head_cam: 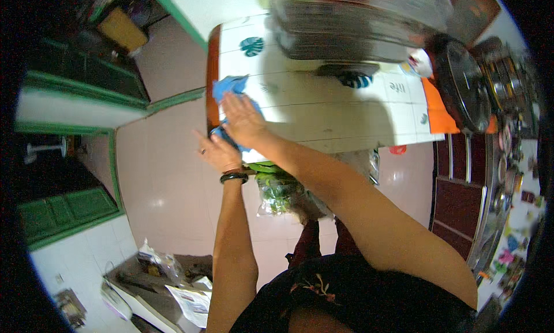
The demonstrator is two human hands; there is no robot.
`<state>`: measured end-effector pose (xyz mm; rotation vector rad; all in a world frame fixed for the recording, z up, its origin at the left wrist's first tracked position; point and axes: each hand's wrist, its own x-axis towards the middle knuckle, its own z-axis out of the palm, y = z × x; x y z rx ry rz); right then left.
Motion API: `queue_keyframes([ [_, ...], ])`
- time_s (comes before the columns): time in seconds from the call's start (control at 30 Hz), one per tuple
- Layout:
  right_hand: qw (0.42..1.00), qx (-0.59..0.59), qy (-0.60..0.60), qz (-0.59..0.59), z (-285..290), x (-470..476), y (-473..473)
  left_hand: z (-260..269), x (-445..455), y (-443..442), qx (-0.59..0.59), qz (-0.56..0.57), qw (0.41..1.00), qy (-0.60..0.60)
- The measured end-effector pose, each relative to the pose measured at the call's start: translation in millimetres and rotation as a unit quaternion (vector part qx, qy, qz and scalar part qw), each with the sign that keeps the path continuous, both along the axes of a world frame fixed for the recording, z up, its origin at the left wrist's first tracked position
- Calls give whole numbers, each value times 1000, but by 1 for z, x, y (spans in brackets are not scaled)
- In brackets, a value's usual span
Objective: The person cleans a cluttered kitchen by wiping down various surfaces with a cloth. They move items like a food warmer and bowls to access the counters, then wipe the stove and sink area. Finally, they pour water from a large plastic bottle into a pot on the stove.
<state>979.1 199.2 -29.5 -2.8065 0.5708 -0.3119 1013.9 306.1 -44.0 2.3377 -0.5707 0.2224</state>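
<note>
A crumpled blue cloth (pixel 230 85) lies on the left end of a table with a white, leaf-printed cover (pixel 298 121). My right hand (pixel 244 121) holds the cloth down with its palm flat and fingers stretched out. Close beside it, my left hand (pixel 219 153) is at the table's near left corner, fingers apart and partly past the brown wooden edge (pixel 212 77). Part of the cloth shows by the left thumb; whether that hand presses on it is unclear. A dark bracelet (pixel 234 177) circles my left wrist.
A blurred clear container (pixel 337 34) stands at the table's far side. A dark round pan or lid (pixel 463 86) is at the right, near an orange sheet (pixel 438 110). Below the near edge hangs a clear bag of green produce (pixel 275 194). Papers (pixel 190 302) lie lower left.
</note>
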Motion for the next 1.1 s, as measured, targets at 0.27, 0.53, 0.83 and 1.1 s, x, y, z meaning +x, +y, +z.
queue_keyframes([
  [0.27,994,-18,-38,-101,-19,-95,-51,-10,6,3,137,41,989,-31],
  [0.53,960,-158,-23,-229,-23,-284,-143,-10,10,4,157,45,986,-20],
  [0.83,926,-170,-76,-329,-37,-280,-146,2,-1,-1,129,14,991,-16],
  [1.1,963,-73,-62,-253,-24,-108,-58,7,1,0,117,-8,993,-2],
])
